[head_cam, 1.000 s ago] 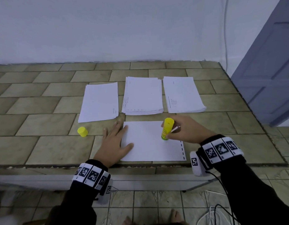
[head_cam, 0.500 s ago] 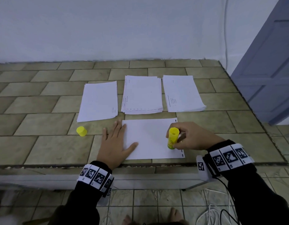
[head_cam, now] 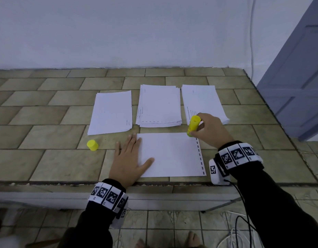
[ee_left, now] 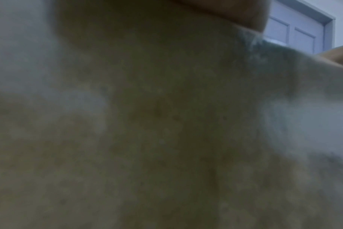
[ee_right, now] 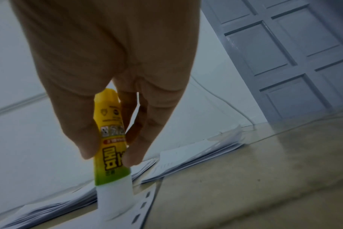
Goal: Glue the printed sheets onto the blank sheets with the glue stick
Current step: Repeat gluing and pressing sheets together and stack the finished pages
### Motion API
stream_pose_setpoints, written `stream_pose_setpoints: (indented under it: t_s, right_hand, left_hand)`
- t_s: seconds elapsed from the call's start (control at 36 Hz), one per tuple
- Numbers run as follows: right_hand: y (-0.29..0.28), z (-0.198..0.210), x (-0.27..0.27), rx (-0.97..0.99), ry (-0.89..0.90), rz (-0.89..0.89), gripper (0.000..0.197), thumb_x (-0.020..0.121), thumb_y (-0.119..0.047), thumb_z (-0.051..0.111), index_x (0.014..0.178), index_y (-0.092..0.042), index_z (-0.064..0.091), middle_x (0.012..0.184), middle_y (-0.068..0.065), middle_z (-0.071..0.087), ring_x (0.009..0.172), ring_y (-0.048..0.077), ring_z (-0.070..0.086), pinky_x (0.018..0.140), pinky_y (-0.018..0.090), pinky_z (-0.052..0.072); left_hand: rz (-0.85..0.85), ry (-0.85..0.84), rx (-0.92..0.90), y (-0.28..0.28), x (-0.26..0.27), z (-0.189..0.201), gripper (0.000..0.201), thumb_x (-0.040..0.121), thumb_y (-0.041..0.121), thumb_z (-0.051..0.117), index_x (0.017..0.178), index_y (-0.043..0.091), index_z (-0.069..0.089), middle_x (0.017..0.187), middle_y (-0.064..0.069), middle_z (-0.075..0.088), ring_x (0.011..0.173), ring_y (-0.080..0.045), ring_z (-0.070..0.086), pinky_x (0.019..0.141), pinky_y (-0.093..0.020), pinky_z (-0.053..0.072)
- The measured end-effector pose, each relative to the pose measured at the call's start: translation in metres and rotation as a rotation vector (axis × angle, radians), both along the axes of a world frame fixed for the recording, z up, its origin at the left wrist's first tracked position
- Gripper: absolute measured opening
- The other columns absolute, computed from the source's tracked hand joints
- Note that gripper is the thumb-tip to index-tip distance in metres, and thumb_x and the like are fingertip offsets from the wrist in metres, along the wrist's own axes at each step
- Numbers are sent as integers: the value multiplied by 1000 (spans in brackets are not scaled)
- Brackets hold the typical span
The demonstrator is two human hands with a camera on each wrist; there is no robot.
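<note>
A white sheet point(head_cam: 170, 154) with a row of dark marks along its right edge lies at the table's front. My left hand point(head_cam: 129, 158) lies flat on its left edge, fingers straight. My right hand point(head_cam: 208, 130) grips the yellow glue stick point(head_cam: 193, 126) upright, its white tip down on the sheet's far right corner point(ee_right: 116, 201). The thumb and fingers pinch the tube point(ee_right: 112, 139) in the right wrist view. Three paper stacks lie behind: left point(head_cam: 111, 111), middle point(head_cam: 159, 105), right point(head_cam: 202, 102). The left wrist view is a dark blur.
The yellow glue cap point(head_cam: 92, 145) stands on the tiled table point(head_cam: 47, 158), left of my left hand. A grey-blue door point(head_cam: 301, 77) is at the right, past the table's edge. A white cable hangs down the wall point(head_cam: 252, 33). Cables lie on the floor point(head_cam: 240, 235).
My right hand has carried the glue stick from the sheet's near right edge up to its far right corner. The left hand has stayed pressed on the sheet.
</note>
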State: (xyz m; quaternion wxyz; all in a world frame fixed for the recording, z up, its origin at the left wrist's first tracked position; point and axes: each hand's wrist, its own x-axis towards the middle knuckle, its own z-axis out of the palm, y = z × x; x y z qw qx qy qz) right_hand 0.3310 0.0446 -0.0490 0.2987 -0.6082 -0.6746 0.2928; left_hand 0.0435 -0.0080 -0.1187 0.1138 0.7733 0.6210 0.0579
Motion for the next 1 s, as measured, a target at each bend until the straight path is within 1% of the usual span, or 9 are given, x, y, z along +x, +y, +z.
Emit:
stream_pose_setpoints:
  t_s: [0.06,0.11,0.25,0.39,0.53,0.61,0.69,0.81,1.0]
  right_hand:
    - [-4,3,1,-4,-23,-47,27,72,-8,77,89,-15,57,83,-4,66,73,14,66,66,26,53]
    - [-9,5,6,-17,-149,-99,40,73,-22,79,101,-22,50,83,-6,60,73,13,60,60,28,47]
    - [-19,12,24,-61,-561,-91,34,76,-35,73,104,-24,57,95,-9,64,83,12,56,70,26,42]
    - [-25,1,31,-208,-697,2,23,81,-36,69,101,-25,64,100,-5,66,90,14,59,77,28,46]
    - [-29,2,36,-164,-562,-77,21,81,-24,68,101,-19,62,98,1,66,90,20,61,79,36,50]
    - [-27,6,40,-86,-441,-172,27,82,-21,70,104,-14,57,95,2,62,84,21,58,71,31,44]
    - [-23,9,46,-72,-365,-263,31,80,-21,74,102,-13,52,91,2,60,82,21,56,70,30,42]
    - [-19,6,52,-62,-320,-357,33,78,-17,75,93,-9,48,87,8,58,81,27,56,67,33,42]
    - [-13,2,64,-81,-260,-441,37,79,-14,73,105,-1,51,93,16,58,81,29,54,66,37,41]
  left_hand:
    - [1,2,1,0,0,0,103,77,81,6,158,17,11,165,3,-2,151,-10,-10,119,-41,-15]
    - [3,0,8,0,0,0,103,77,81,6,158,18,12,166,3,-2,151,-10,-9,120,-42,-14]
    - [10,-1,14,0,0,-1,102,77,81,7,158,18,13,166,3,-1,151,-10,-7,121,-43,-12]
    - [4,8,14,0,1,-2,101,78,81,7,158,19,12,165,4,-2,151,-10,-9,119,-41,-15]
    - [4,15,13,1,0,-1,100,78,81,7,158,20,11,165,4,-4,151,-10,-9,120,-43,-14]
    - [4,16,17,1,0,-2,100,78,80,7,158,19,11,165,4,-4,151,-10,-9,120,-43,-13]
    - [0,4,17,1,0,-4,100,79,80,7,158,19,12,165,3,-3,151,-10,-9,121,-43,-13]
    - [-1,10,18,1,0,-4,100,79,80,6,158,19,12,165,3,-3,151,-10,-9,121,-44,-11]
    - [-4,10,25,0,-1,-4,100,80,80,6,157,18,12,165,2,-1,151,-11,-8,121,-45,-10]
